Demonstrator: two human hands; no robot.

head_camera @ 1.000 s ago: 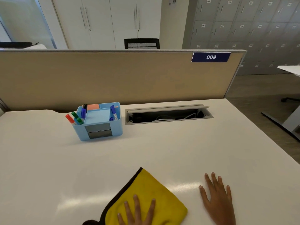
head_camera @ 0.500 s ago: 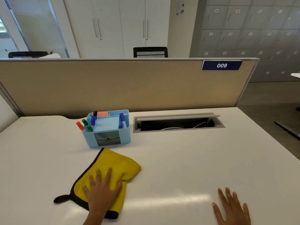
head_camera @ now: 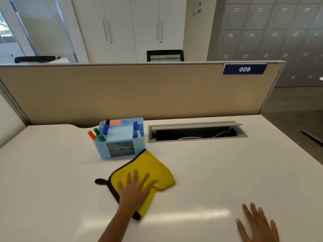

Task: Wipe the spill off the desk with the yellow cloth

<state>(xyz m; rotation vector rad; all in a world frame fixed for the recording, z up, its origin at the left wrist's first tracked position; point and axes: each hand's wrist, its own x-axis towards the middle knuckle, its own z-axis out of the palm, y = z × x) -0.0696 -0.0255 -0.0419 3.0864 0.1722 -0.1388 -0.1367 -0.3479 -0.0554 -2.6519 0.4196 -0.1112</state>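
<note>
Since half a second ago, the yellow cloth [head_camera: 148, 172] has slid rightward to lower centre, its far corner just beside the blue organiser [head_camera: 120, 138]. Left hand [head_camera: 134, 191] presses it flat-fingered, hiding its middle. Right hand [head_camera: 257, 224], fingers spread on the desk [head_camera: 227, 172], is cut off at the bottom edge. No spill is discernible.

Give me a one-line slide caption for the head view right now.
Left hand presses the yellow cloth flat on the white desk beside a blue organizer; right hand rests open.
</note>
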